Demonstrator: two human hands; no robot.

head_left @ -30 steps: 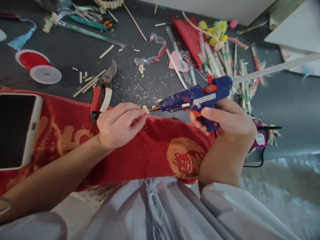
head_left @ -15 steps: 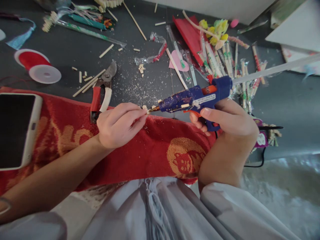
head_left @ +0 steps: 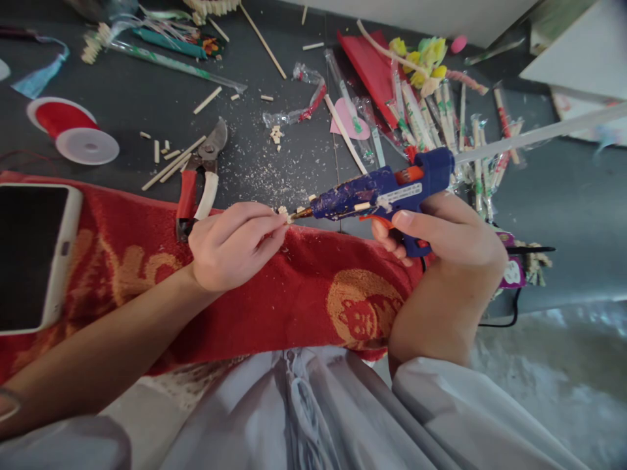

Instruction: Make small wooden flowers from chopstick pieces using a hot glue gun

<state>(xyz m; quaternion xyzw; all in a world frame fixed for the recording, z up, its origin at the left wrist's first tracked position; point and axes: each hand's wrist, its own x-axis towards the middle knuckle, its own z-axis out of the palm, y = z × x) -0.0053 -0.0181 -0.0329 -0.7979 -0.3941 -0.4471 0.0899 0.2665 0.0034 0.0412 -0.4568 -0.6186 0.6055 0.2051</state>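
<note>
My right hand [head_left: 441, 228] is wrapped round the grip of a blue hot glue gun [head_left: 372, 192], thumb on its side and fingers by the orange trigger. A clear glue stick [head_left: 539, 138] runs out of its back end. The brass nozzle [head_left: 301, 213] touches or nearly touches a small pale wooden piece [head_left: 289, 217] pinched in the fingertips of my left hand [head_left: 238, 245]. Much of that piece is hidden by the fingers. Beneath both hands lies a red towel [head_left: 289, 294] with an orange pattern. Pruning shears [head_left: 208, 153] with red and white handles rest just beyond my left hand.
A phone [head_left: 34, 254] lies on the towel at left, a spool of red thread [head_left: 73, 127] behind it. Cut sticks and crumbs [head_left: 274, 176] litter the grey table. Wrapped chopsticks [head_left: 416, 117], a red envelope [head_left: 365, 72] and yellow flowers [head_left: 424, 59] lie at the back right.
Almost nothing differs. Both hands, the glue gun and the small wooden piece keep their places; the whole view has shifted very slightly.
</note>
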